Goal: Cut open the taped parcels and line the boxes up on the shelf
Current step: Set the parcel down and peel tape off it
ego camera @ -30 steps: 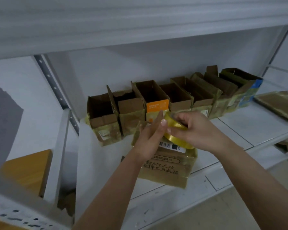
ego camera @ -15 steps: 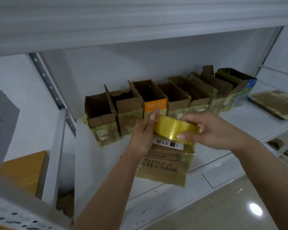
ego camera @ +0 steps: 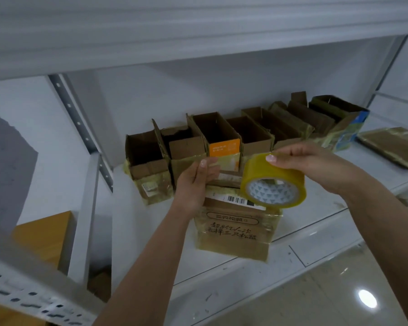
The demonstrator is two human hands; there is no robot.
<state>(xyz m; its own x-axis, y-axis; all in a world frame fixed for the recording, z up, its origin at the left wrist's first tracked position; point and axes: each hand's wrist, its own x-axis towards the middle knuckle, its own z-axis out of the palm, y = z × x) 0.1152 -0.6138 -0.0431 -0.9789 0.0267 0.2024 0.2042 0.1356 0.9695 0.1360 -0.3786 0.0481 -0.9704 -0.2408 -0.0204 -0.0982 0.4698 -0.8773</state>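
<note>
My right hand has its grip curled over the top of a roll of yellow tape, fingers on the glossy outer band, thumb hidden behind it; the roll is tilted so its white patterned cardboard core faces me. My left hand lies with straight fingers against the upper left edge of the taped parcel, holding nothing in a curl. That parcel stands at 6 o'clock from the row, near the front edge of the white metal shelf: brown corrugated card wrapped in shiny yellowish tape, a barcode label across its top and handwritten characters on its face. Behind it, running from 9 o'clock toward 2 o'clock along the back of the shelf, is the row of opened boxes, side by side, flaps up or torn, their dark insides showing nothing I can make out. One has an orange panel on its front, and the last, at 2 o'clock, has a blue side. At 3 o'clock a flat, tape-covered cardboard piece lies on the shelf.
</note>
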